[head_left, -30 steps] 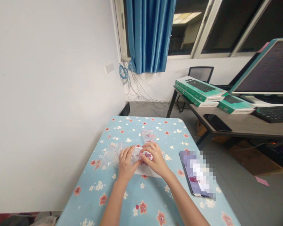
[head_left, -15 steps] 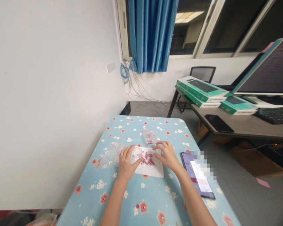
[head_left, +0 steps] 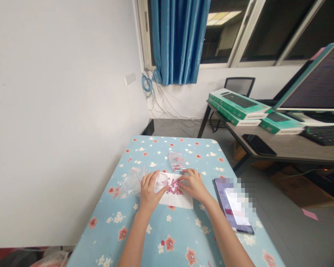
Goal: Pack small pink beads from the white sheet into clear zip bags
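Note:
A heap of small pink beads (head_left: 173, 187) lies on a white sheet of paper (head_left: 178, 201) on the blue flowered table (head_left: 156, 237). My left hand (head_left: 149, 191) is closed on a small clear plastic bag (head_left: 161, 179) at the paper's left edge. My right hand (head_left: 193, 184) rests on the paper just right of the beads, fingers bent and touching the heap. Beyond the paper lies a second small clear bag with pink beads (head_left: 176, 161). A pile of empty clear bags (head_left: 130, 181) sits left of my left hand.
A phone (head_left: 233, 210) lies on the table at the right. A grey desk (head_left: 284, 148) to the right carries green keyboard boxes (head_left: 238, 105), a black phone (head_left: 258, 144), a monitor (head_left: 317, 81) and a keyboard. White wall at left; blue curtain (head_left: 178, 40) behind.
My right hand left the bag and drew rightwards, baring the pink beads on the paper, then came back to touch them. My left hand kept hold of the clear bag.

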`<state>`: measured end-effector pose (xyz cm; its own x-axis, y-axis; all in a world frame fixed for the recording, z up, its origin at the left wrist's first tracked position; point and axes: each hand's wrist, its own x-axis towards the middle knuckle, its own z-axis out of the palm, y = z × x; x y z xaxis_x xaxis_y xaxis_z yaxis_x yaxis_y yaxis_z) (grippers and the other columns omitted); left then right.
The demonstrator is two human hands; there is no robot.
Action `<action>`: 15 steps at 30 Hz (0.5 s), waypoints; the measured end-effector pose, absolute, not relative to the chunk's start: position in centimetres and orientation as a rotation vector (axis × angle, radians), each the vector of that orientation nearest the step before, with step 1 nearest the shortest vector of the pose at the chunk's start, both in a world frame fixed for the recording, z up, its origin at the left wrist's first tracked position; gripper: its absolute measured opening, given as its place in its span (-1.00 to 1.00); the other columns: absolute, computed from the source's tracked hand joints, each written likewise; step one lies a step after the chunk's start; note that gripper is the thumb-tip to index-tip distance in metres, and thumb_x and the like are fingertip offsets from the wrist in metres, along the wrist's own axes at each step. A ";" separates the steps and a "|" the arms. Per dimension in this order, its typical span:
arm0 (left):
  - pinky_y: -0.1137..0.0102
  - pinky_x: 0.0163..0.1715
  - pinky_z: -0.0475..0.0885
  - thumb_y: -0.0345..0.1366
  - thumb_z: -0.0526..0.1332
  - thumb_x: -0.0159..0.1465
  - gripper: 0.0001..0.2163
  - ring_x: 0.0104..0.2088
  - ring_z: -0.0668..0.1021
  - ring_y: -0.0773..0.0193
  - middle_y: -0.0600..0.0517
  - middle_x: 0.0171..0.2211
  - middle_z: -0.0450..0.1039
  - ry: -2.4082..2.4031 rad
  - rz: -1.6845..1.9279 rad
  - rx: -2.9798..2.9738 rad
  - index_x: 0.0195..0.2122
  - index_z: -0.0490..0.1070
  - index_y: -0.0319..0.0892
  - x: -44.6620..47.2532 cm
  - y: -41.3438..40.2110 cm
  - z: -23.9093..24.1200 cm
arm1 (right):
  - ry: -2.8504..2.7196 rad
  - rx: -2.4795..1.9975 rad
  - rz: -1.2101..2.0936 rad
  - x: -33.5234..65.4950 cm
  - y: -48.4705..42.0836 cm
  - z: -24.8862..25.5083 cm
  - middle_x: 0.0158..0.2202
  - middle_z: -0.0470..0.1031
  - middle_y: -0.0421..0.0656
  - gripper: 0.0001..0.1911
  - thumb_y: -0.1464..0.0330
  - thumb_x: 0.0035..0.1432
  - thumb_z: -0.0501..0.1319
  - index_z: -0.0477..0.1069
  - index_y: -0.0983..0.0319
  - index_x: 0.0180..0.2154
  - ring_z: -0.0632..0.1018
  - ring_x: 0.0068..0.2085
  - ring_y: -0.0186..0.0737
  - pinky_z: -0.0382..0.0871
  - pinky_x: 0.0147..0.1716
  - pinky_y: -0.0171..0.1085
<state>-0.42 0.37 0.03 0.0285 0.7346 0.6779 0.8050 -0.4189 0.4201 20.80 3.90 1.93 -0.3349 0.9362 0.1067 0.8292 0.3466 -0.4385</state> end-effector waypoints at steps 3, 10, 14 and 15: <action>0.15 0.00 0.37 -0.16 0.30 0.14 -0.48 -0.06 0.46 0.09 -0.11 -0.06 0.44 -1.650 -1.359 -2.194 0.11 0.24 -0.12 -0.4 0.4 0.0 | -2.279 -1.562 0.436 20.7 3.9 1.9 -0.01 0.39 -0.11 -0.84 0.28 0.07 0.26 0.55 0.04 -0.26 0.27 0.06 0.04 0.13 -0.03 -0.03; 0.14 -0.01 0.37 -0.14 0.29 0.14 -0.48 -0.06 0.46 0.08 -0.10 -0.07 0.44 -1.655 -1.367 -2.192 0.11 0.24 -0.10 -0.5 0.4 -0.2 | -2.284 -1.572 0.425 20.7 4.0 1.5 -0.04 0.40 -0.11 -0.86 0.26 0.05 0.27 0.53 0.09 -0.30 0.28 0.05 0.00 0.14 -0.03 -0.06; 0.14 -0.01 0.37 -0.14 0.29 0.14 -0.48 -0.06 0.46 0.08 -0.10 -0.07 0.44 -1.661 -1.371 -2.195 0.11 0.24 -0.10 -0.5 0.4 -0.2 | -2.285 -1.554 0.423 21.0 4.0 1.4 -0.06 0.41 -0.10 -0.87 0.25 0.04 0.27 0.50 0.12 -0.32 0.29 0.04 0.00 0.15 -0.04 -0.06; 0.15 -0.01 0.37 -0.14 0.29 0.14 -0.48 -0.06 0.46 0.08 -0.10 -0.07 0.44 -1.662 -1.371 -2.196 0.11 0.24 -0.10 -0.5 0.4 -0.2 | -2.285 -1.549 0.423 21.1 4.0 1.4 -0.06 0.41 -0.09 -0.87 0.25 0.05 0.27 0.50 0.12 -0.33 0.29 0.04 0.01 0.14 -0.03 -0.05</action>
<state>-0.46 0.42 -0.18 0.0204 0.7414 0.6707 0.7994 -0.4150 0.4345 21.05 4.03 1.44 -0.3431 0.9320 0.1169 0.8284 0.3589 -0.4300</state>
